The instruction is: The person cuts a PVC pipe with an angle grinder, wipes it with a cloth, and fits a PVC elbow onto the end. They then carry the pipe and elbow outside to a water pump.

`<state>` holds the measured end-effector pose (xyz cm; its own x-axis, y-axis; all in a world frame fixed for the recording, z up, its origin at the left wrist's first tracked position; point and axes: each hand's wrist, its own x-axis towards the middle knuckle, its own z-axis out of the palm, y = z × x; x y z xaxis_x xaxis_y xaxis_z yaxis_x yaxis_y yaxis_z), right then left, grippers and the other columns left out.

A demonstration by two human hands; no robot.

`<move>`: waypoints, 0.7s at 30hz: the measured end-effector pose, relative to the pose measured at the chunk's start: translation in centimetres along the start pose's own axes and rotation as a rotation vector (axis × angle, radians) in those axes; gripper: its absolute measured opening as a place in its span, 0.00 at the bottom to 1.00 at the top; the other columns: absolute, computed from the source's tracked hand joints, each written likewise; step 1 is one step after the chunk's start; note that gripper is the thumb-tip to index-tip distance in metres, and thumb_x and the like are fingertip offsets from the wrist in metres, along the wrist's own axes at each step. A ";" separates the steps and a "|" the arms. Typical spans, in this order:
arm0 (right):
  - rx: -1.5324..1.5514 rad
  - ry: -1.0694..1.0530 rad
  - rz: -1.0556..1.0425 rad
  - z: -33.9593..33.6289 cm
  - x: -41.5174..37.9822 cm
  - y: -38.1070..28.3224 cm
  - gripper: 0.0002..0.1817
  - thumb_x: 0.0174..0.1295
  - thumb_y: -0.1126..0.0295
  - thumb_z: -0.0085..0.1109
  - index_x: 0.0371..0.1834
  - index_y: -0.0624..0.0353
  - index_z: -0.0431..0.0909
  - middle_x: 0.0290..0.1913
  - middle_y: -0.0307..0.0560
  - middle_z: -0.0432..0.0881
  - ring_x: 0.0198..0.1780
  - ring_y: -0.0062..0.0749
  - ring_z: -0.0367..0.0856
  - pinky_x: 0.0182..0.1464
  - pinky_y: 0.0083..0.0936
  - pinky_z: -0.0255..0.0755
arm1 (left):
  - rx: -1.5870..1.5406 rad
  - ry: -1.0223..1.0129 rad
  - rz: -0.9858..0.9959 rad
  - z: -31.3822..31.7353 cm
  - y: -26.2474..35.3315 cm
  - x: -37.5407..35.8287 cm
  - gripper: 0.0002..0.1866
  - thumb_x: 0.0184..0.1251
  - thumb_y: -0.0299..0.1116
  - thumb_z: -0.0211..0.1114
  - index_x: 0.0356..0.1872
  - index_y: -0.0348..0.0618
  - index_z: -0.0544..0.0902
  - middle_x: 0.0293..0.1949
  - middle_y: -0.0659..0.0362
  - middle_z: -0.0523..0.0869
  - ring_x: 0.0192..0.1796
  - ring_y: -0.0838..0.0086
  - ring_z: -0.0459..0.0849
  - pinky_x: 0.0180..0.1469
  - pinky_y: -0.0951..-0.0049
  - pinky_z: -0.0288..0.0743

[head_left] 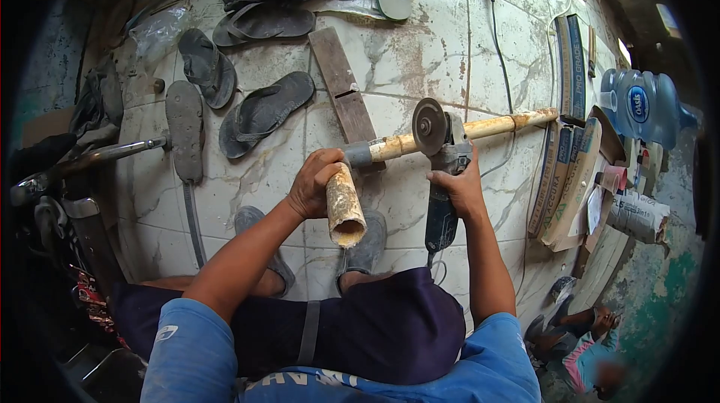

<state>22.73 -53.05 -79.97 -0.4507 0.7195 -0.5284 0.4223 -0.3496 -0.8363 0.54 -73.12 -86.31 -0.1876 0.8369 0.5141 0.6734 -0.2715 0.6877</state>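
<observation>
My left hand [313, 185] is closed round a short, crusted yellowish pipe piece [346, 204] near a grey elbow fitting [358, 154]. Its hollow end faces me. From the fitting a long yellowish pipe [495, 127] runs to the right. My right hand [463, 184] grips a dark angle grinder [441, 215] round its upper body. The grinder's round disc [429, 125] stands over the long pipe, right of the fitting; whether it touches the pipe I cannot tell.
Several dark sandals [274, 107] lie on the tiled floor at the upper left. A wooden plank [341, 84] lies behind the fitting. Flattened cartons [570, 185] and a blue water jug [637, 105] are at the right. A power cord [501, 50] crosses the floor. Another person [592, 343] sits at the lower right.
</observation>
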 end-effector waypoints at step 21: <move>0.099 0.230 -0.138 -6.6 -3.7 -2.0 0.41 0.41 0.78 0.72 0.61 0.57 0.59 0.40 0.46 0.77 0.32 0.31 0.81 0.34 0.26 0.79 | -0.938 0.207 -1.276 -1.2 -3.4 1.2 0.43 0.55 0.19 0.67 0.66 0.49 0.48 0.35 0.52 0.76 0.25 0.69 0.82 0.25 0.65 0.81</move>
<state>28.77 -51.07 -75.41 -0.3036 0.8777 -0.3708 0.2852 -0.2876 -0.9143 -2.84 -71.77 -87.47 -0.4005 0.6792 -0.6151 -0.6371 0.2760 0.7196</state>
